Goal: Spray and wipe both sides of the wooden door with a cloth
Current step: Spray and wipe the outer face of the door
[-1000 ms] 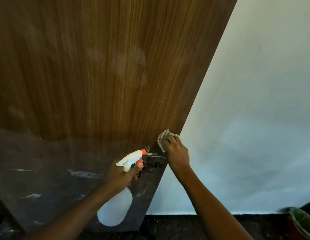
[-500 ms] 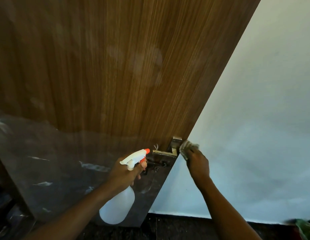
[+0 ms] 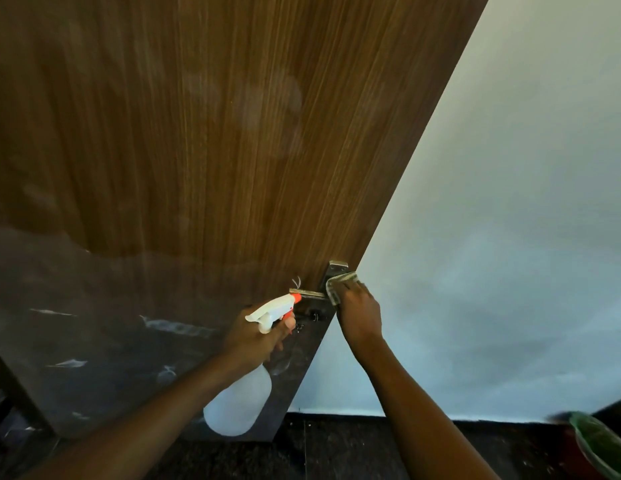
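Head view: your right hand [image 3: 359,315] clutches the cloth [image 3: 338,287] against the handle plate [image 3: 335,268] at the edge of the wooden door [image 3: 233,133]; your left hand [image 3: 257,341] grips the spray bottle [image 3: 238,407] by its neck, nozzle just beside the lever [image 3: 307,292].

The wooden door [image 3: 233,133] runs off the top and left edges, and its far face is hidden. Its lower part looks dark and glossy; whether that is a reflection or a separate panel is unclear. The cloth [image 3: 338,285] is mostly bunched under the right grip [image 3: 359,315], with only a folded edge showing, and it covers part of the door handle [image 3: 307,292] plate. The spray bottle [image 3: 239,403] has its neck and trigger buried in the left grip [image 3: 257,337]. Small dark fittings [image 3: 314,315] under the handle are too small to identify. A green-rimmed object [image 3: 600,441] at the bottom right corner is blurred and cut off. Both forearms leave the bottom edge.
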